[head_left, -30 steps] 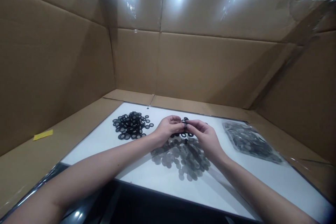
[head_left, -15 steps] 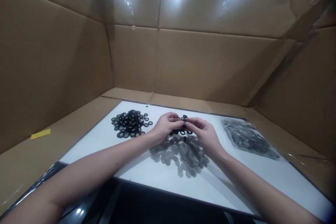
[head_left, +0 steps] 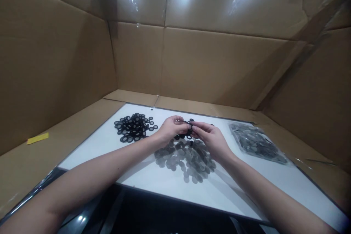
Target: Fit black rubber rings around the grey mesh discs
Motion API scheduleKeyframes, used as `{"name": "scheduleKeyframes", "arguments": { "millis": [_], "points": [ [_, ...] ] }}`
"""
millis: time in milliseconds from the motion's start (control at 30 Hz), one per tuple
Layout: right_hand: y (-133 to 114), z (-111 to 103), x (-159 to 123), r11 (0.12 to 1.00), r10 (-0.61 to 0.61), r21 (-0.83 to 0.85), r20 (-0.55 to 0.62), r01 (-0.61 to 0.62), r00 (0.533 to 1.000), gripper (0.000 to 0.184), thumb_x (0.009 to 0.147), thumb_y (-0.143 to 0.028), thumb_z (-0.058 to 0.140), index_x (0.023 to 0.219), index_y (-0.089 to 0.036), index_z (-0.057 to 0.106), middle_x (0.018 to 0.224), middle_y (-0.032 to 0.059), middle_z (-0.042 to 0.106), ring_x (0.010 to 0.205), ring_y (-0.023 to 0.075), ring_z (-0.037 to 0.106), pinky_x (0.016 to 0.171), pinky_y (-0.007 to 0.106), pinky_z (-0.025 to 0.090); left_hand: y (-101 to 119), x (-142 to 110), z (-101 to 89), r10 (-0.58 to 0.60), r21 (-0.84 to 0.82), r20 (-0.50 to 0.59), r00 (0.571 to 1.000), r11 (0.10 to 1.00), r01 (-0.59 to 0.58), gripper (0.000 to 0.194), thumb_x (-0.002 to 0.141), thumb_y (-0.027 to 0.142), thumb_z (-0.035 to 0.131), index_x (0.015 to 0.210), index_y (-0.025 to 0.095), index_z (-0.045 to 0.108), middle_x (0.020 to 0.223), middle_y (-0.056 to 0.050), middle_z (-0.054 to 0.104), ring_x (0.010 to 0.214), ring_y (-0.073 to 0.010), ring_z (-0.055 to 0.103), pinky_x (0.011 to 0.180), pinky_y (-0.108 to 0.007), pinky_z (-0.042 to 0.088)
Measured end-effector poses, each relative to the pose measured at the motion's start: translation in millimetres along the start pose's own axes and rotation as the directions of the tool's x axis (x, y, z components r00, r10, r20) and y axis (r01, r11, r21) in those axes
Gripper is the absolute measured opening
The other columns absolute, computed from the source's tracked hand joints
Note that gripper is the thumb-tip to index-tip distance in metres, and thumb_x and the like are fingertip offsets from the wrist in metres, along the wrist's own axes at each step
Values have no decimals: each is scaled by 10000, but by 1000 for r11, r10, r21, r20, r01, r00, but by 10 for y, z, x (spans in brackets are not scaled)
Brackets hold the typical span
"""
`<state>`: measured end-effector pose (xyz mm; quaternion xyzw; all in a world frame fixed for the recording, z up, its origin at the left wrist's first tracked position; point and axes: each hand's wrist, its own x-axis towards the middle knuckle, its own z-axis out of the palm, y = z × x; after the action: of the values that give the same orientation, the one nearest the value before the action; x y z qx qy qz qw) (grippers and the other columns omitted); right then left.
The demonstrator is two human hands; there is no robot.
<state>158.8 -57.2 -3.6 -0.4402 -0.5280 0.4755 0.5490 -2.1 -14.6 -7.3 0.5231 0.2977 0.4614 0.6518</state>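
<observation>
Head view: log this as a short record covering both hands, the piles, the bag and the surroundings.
Left hand: fingertips pinching a small dark piece
Right hand: fingertips at the same piece
Left pile: black rings with gray centers
Behind the hands: loose black rings, partly hidden
Near pile: translucent gray discs
Right: clear plastic bag of gray pieces
Surface: white tabletop
Surroundings: cardboard walls; yellow strip, far left

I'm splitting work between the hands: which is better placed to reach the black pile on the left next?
Probably the left hand: it is nearer the black pile, while the right hand sits farther off. Both seem to be pinching a small dark piece, though.
</observation>
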Motion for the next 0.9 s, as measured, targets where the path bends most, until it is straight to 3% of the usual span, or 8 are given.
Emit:
{"name": "scheduleKeyframes", "arguments": {
  "millis": [167, 500, 767, 900],
  "points": [
    [0, -6, -3, 1000, -6, -12, 8, 6, 1000, 355, 676, -395, 706, 960, -181, 693, 884, 60, 690, 739, 161, 621, 764, 329, 499, -20, 4, -28, -20, -12, 7, 1000, 1000, 20, 411, 627, 252, 758, 933, 129, 513, 848, -71, 609, 732, -158, 629, 789, -348, 493],
    [-49, 3, -8, 989, -61, -133, -12, 59, 998, 316, 703, -371, 676, 947, -170, 691, 862, 64, 691, 692, 151, 593, 716, 316, 487, -28, 13, -13, 26, 25, 23, 999, 999, -27, 374, 638, 254, 750, 893, 135, 504, 794, -51, 610, 704, -140, 626, 723, -292, 503],
    [-34, 24, -15, 988, -72, -131, 50, 78, 996, 340, 714, -362, 660, 1021, -217, 676, 1047, 57, 664, 897, 212, 618, 833, 366, 488, -51, 6, -12, -6, -75, 33, 999, 997, 9, 420, 648, 238, 753, 966, 134, 497, 878, -87, 642, 784, -172, 657, 824, -351, 502],
    [-61, 47, -26, 982, -99, -161, 35, 103, 994, 304, 724, -354, 648, 992, -216, 691, 1043, 58, 668, 923, 223, 616, 832, 365, 490, -45, -8, -8, 9, -60, 71, 997, 998, -4, 413, 644, 215, 755, 962, 131, 505, 887, -91, 648, 816, -177, 655, 844, -350, 495]
  ]
}}
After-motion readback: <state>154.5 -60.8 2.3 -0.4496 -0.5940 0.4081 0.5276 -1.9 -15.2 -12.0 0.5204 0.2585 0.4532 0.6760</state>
